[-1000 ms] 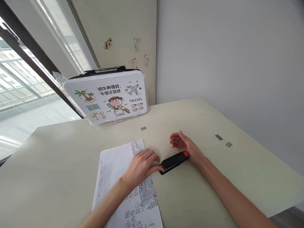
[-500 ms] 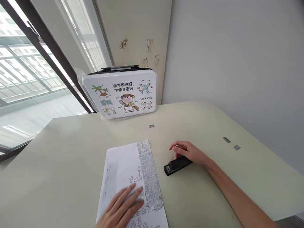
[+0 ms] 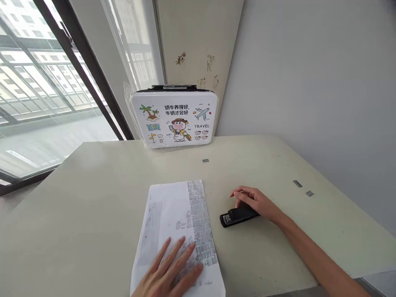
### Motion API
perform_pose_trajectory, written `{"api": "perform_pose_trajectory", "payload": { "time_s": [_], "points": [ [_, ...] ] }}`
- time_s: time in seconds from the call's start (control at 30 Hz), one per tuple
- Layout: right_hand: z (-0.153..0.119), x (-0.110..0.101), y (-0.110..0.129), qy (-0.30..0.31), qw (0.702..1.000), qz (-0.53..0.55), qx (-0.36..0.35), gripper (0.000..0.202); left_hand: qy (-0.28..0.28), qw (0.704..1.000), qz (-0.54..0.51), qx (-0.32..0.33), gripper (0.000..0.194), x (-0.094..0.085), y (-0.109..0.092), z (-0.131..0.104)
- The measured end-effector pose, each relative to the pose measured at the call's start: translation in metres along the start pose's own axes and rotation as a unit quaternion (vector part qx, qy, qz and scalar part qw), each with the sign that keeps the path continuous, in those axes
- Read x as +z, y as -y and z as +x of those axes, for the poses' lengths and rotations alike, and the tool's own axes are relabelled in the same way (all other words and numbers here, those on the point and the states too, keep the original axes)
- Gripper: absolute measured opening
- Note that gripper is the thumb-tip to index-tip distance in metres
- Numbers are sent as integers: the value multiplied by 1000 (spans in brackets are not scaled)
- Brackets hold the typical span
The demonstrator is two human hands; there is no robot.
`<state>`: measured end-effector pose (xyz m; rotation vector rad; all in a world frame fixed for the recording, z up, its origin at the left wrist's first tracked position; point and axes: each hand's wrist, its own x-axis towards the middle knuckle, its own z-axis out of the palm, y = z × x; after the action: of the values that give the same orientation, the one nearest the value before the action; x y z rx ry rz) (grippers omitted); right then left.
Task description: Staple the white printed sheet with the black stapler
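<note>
My left hand (image 3: pixel 170 272) lies flat with fingers spread on a sheet of paper (image 3: pixel 168 202), which has dense dark print down its right side. To the right of the paper, my right hand (image 3: pixel 255 201) rests over the rear part of a black stapler (image 3: pixel 237 214) on the table. The fingers of that hand are curled above the stapler, and its palm covers the stapler's far right end. The stapler's front end points left, towards the paper, without touching it.
A white case (image 3: pixel 177 119) with cartoon prints and plastic wrap stands at the back of the pale table (image 3: pixel 93 206). Small grey strips (image 3: pixel 205 160) lie on the tabletop, two of them at the right. Windows are at the left, a wall (image 3: pixel 309 82) at the right.
The camera view has shifted, so the case and paper appear further right. My left hand's fingers are spread wider on the paper. My right hand stays at the stapler.
</note>
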<state>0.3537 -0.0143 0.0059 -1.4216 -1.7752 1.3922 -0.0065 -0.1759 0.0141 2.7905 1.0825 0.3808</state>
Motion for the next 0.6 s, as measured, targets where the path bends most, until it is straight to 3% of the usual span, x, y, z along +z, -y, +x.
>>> {"api": "perform_pose_trajectory", "payload": {
  "time_s": [0.2, 0.4, 0.6],
  "points": [
    [-1, -5, 19, 22, 997, -77, -21, 37, -6, 1000, 15, -4, 102, 20, -6, 37],
    [1, 8, 40, -14, 995, -95, -39, 41, 4, 1000, 10, 1, 104, 30, -1, 62],
    [4, 24, 42, -17, 996, -67, -48, 49, 10, 1000, -10, 3, 103, 35, 3, 79]
  ]
}}
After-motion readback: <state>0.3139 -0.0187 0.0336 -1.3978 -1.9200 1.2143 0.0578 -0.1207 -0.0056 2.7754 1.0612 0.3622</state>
